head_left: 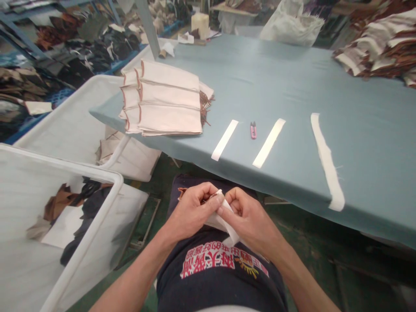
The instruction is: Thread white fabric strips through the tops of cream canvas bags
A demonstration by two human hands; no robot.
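Note:
Over my lap, both hands pinch a piece of white cloth [231, 234] with a bit of brown edging showing near the left fingers. My left hand [193, 212] is closed on it, thumb on top. Right against it, my right hand [251, 216] grips the same cloth between thumb and curled fingers. Part of the cloth is hidden behind the hands. On the table ahead lie two short white strips [225, 140] [269, 143], pink thread snips [253, 130] between them, and a longer white strip [326, 160] to the right.
Folded cream cloth pieces with brown edging [170, 95] are stacked on the blue-green table [292, 91]. White bins [61, 160] holding fabric stand at the left. A brown and cream fabric pile [380, 47] lies at the far right, and a white sack [292, 24] at the back.

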